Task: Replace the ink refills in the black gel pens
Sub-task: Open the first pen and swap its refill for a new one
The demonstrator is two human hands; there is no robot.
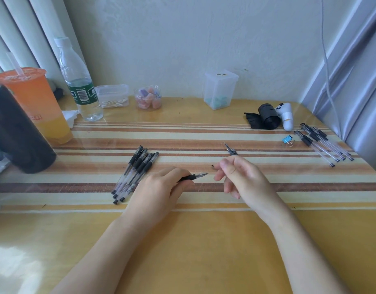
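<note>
Pens sit in two heaps on the striped table (193,240) in the head view. One heap of black gel pens (138,166) lies left of the middle. A second bunch of pens (323,143) lies far off at the right edge, next to a blue clip (288,140). In the middle of the frame, the left hand (161,188) is closed around one black pen (193,177). It holds the pen low over the table, with the tip pointing right. The right hand (242,177) is just beside that tip, and its fingers are curled. A tiny dark bit (212,165) shows by its fingertip. I cannot tell if the hand pinches that bit or holds nothing. Some thin ink refills (230,150) poke out just above the right hand. I cannot tell if they are held or lie on the table. I think the pen is about to be opened or closed. The tiny bit could drop and roll away, because it is so small and the table is smooth. Old and new refills could get mixed up, since they look the same. Ink could smear the fingers if a bare tip gets touched. The tall orange drink (36,102) at the left could tip over if an elbow bumps it.
</note>
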